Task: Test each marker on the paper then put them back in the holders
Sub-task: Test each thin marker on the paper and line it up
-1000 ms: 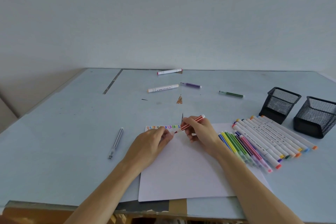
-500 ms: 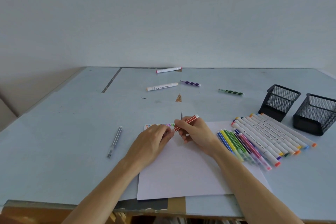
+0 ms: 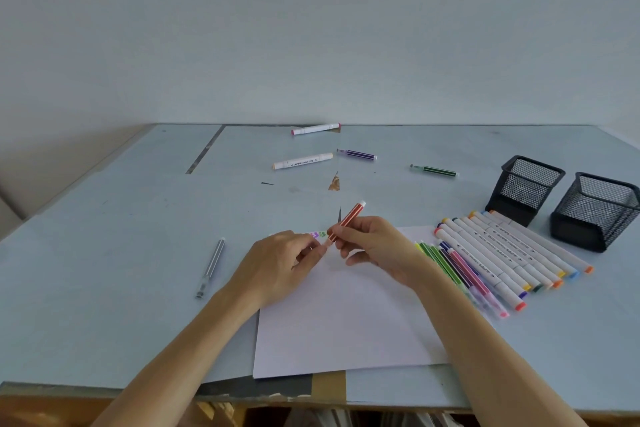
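Both hands are up over the top edge of the white paper (image 3: 346,315) on the pale blue bench (image 3: 104,253). The right hand (image 3: 377,246) has its fingers clamped on an orange striped marker (image 3: 348,220), pinching it low on the barrel so the white-capped end sticks up and away toward the far side. The left hand (image 3: 280,263) is right at the marker's lower end, fingers curled in and pinching there, though I can't tell if it's the cap or the tip it's got since the hands cover it. Just behind the hands you can see a bit of a row of coloured squiggles (image 3: 320,234) on the paper's top edge. Right of the paper there's a row of thin striped markers (image 3: 460,270) in greens, pinks and blue, touching a row of fat white markers (image 3: 502,253) with coloured end caps. Beyond those sit 2 black mesh holders, the nearer-left one (image 3: 526,187) and the right one (image 3: 595,211), just beside each other. Further back on the bench, well apart from the rest: a white marker with pink ends (image 3: 316,129), another white marker (image 3: 303,161), a purple striped marker (image 3: 356,153) and a green striped marker (image 3: 434,170). A grey striped marker (image 3: 210,267) lies off to the left by itself.
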